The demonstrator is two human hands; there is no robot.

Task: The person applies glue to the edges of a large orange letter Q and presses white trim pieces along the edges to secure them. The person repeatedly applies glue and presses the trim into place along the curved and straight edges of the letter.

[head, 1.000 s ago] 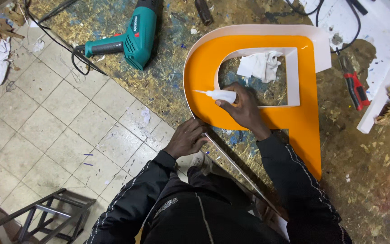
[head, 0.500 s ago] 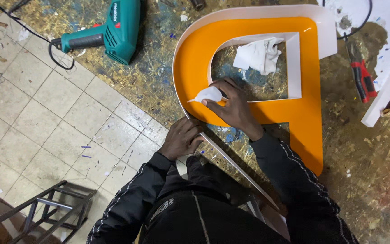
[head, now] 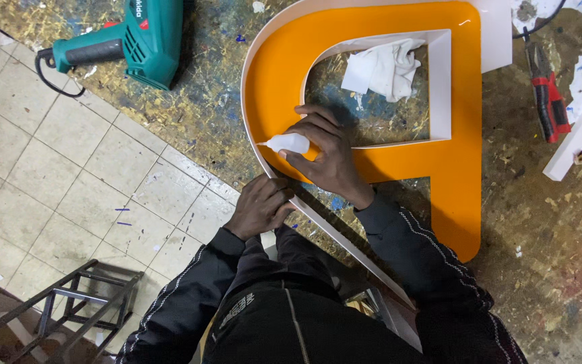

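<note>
— What's the biggest thing in my view right now?

— The paint-spattered workbench (head: 540, 256), with tiled floor (head: 55, 175) off its left edge. On it lies a large orange letter face (head: 453, 175) with a white rim strip (head: 257, 87) standing on edge around its outline. I'm looking straight down on it.

— And around it?

— A teal power drill (head: 136, 40) at the top left, red-handled pliers (head: 548, 101) at the right, a crumpled white rag (head: 385, 67) inside the letter's opening, and a dark metal stool frame (head: 82, 303) down on the floor.

— Where are my hands?

— My left hand (head: 261, 205) is at the outer side of the rim strip, fingers curled over its top edge and pressing it where the curve runs into the straight lower run. My right hand (head: 328, 155) rests on the orange face just inside that same stretch.

— The bottle?

— A small white squeeze bottle (head: 289, 143) lies sideways in my right hand, fingers wrapped over its body and thumb beneath. Its thin nozzle sticks out past the fingertips to the left, tip at the seam where the strip meets the orange face, just above my left hand.
</note>
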